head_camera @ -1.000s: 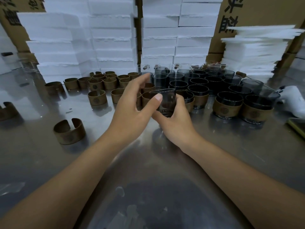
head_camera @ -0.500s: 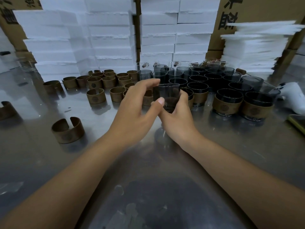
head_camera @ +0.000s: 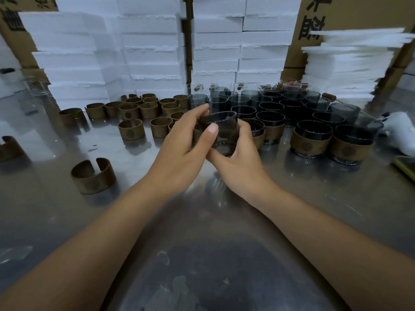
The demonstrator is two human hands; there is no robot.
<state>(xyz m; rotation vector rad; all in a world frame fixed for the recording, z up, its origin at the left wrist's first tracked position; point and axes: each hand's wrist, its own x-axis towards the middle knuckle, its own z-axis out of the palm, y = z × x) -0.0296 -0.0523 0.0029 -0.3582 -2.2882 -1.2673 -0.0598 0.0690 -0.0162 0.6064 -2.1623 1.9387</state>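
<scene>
A smoky grey glass cup (head_camera: 221, 127) is held above the steel table (head_camera: 202, 254), tilted slightly. My left hand (head_camera: 182, 151) grips its left side, thumb across the front and fingers curled over the rim. My right hand (head_camera: 240, 162) cups its base and right side from below. Behind the hands stand several bare grey glasses (head_camera: 271, 106). To the right, two glasses wear brown sleeves (head_camera: 310, 143). Open brown sleeve bands (head_camera: 131, 129) stand in a group at the left.
One split brown band (head_camera: 92, 177) lies alone at the near left. Stacks of white foam boxes (head_camera: 146, 48) and foam sheets (head_camera: 350, 63) line the back, with cardboard cartons behind. A white tool (head_camera: 402, 133) lies at the right edge.
Both hands have lifted the glass a little and drawn it toward me. My left fingers have closed over its rim.
</scene>
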